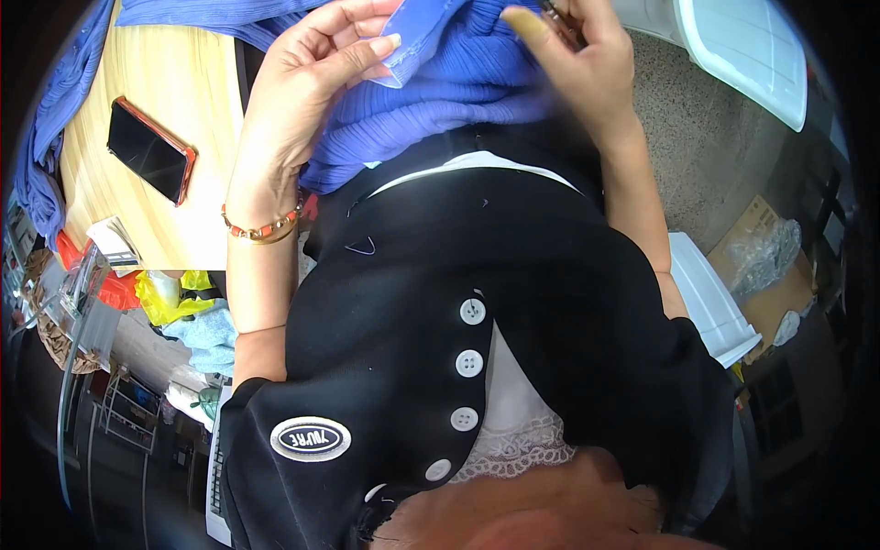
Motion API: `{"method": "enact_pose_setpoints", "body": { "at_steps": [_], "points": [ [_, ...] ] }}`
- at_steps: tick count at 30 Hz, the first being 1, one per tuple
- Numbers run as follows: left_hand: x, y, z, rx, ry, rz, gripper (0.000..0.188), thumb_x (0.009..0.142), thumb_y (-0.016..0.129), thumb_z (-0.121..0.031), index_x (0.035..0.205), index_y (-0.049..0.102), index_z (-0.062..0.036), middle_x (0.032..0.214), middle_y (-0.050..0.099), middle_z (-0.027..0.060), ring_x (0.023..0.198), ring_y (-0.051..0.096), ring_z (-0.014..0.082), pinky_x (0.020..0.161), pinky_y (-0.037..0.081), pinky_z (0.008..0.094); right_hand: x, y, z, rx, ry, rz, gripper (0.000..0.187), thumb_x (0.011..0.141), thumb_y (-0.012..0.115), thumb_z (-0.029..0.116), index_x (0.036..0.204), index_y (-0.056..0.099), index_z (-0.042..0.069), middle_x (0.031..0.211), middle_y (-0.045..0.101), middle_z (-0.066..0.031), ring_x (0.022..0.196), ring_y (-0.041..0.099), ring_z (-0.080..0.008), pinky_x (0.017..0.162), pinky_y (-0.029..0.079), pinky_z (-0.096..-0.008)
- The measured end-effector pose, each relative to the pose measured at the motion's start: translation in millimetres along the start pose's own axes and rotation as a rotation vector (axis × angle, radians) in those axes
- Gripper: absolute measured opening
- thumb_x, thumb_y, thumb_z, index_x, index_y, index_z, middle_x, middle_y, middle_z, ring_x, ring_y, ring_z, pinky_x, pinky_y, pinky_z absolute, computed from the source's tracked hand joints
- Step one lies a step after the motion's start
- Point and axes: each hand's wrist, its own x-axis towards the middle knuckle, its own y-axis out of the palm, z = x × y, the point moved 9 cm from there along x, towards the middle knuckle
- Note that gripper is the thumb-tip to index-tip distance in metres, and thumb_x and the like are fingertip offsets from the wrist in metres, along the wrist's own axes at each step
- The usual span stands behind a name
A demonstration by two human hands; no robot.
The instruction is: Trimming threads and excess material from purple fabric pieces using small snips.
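Note:
A blue-violet ribbed cloth (431, 115) lies bunched over my lap at the top of the head view. My left hand (316, 69) pinches a smooth, seamed edge of this cloth between thumb and fingers. On the right, my right hand (594, 78) is curled around a small dark metal tool (566, 26), whose kind is hard to make out at the frame's edge. The thumb of that hand points toward the cloth, and its tip looks yellowish. The far part of the cloth is cut off by the top edge.
On the left, a pale wooden table (206, 110) bears a phone (151, 151) in a reddish case. More blue cloth (41, 174) hangs along its far-left side. White plastic bins (747, 60) and flattened cardboard (779, 293) are on the right. A yellow bag (165, 298) lies below the table.

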Motion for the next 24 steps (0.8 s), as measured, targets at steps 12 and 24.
{"method": "enact_pose_setpoints", "body": {
  "at_steps": [12,24],
  "points": [
    [2,7,-3,-0.146,-0.044,-0.027,0.038,0.096,0.067,-0.005,0.133,0.062,-0.0006,0.118,0.071,0.0088,0.108,0.068,0.0131,0.096,0.054,0.0258,-32,21,54,-0.016,-0.979,-0.155,0.04,0.083,0.08,0.01,0.121,0.072,0.003,0.08,0.06,-0.0094,0.064,0.059,-0.0217,0.058,0.048,-0.0316],
    [4,12,-6,-0.132,-0.037,-0.005,0.038,0.096,0.066,-0.005,0.134,0.061,-0.0005,0.118,0.071,0.0096,0.107,0.068,0.0131,0.094,0.055,0.025,-12,25,47,-0.121,-0.363,0.122,0.039,0.083,0.08,0.01,0.121,0.072,0.002,0.081,0.06,-0.0087,0.068,0.06,-0.0211,0.061,0.048,-0.0307]
  ]
}}
